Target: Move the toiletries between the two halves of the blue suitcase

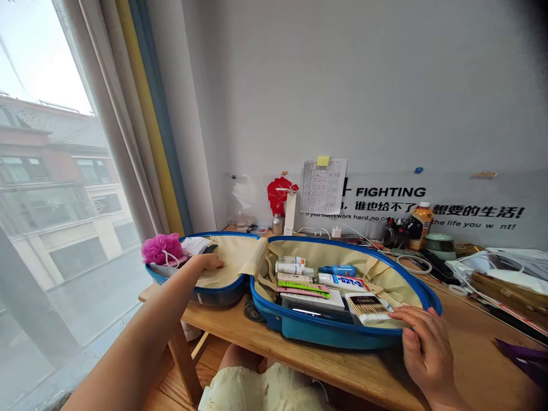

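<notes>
A blue suitcase (342,337) lies unfolded on the wooden table, its two halves side by side with cream lining. My left hand (211,262) reaches into the left half, low over the lining, fingers stretched and seemingly holding nothing. Beside it are a dark flat item (210,249), a white packet (196,245) and a pink bath puff (161,249). My right hand (423,342) rests open on the right half's front rim, fingertips near a pack of cotton swabs (368,309). Also in that half are a toothpaste tube (342,281), a blue bottle (338,270), white bottles (293,268) and a white box (314,299).
Behind the suitcase stand a white lamp-like post (290,214) and a small metallic bottle (277,224). An orange drink bottle (422,225), cables (413,265) and a brown case (509,294) crowd the right side. A window (43,171) is at left.
</notes>
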{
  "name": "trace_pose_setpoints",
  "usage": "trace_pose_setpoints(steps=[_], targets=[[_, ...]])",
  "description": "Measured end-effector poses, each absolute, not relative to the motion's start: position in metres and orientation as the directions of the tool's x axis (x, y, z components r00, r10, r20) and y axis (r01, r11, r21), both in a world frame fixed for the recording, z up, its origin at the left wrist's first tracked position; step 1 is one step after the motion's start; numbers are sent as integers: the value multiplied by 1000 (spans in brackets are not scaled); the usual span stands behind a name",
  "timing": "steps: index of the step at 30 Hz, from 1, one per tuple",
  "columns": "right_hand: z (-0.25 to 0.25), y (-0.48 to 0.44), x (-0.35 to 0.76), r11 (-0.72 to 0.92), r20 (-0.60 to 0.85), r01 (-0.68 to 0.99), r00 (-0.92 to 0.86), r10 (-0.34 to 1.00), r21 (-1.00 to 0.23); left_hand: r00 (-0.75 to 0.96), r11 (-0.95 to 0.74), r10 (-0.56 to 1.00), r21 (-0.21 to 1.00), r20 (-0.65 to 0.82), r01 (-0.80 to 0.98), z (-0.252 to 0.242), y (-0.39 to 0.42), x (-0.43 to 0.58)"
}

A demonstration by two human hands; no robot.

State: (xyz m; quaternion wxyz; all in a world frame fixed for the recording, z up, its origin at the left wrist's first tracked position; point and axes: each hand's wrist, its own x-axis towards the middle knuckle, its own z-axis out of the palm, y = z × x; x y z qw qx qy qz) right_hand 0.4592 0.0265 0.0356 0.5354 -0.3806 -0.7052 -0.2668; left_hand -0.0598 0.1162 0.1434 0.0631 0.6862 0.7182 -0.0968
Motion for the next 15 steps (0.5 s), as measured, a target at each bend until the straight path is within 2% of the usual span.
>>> trace_pose_setpoints(steps=[6, 15], targets=[[30, 28, 463, 554, 946, 827, -99, 309, -94, -190, 208, 913, 12, -360, 978, 138, 117, -60], [37, 24, 459, 588, 956, 806, -118, 267, -65, -192, 238, 886, 59, -422, 969, 128, 117, -62]])
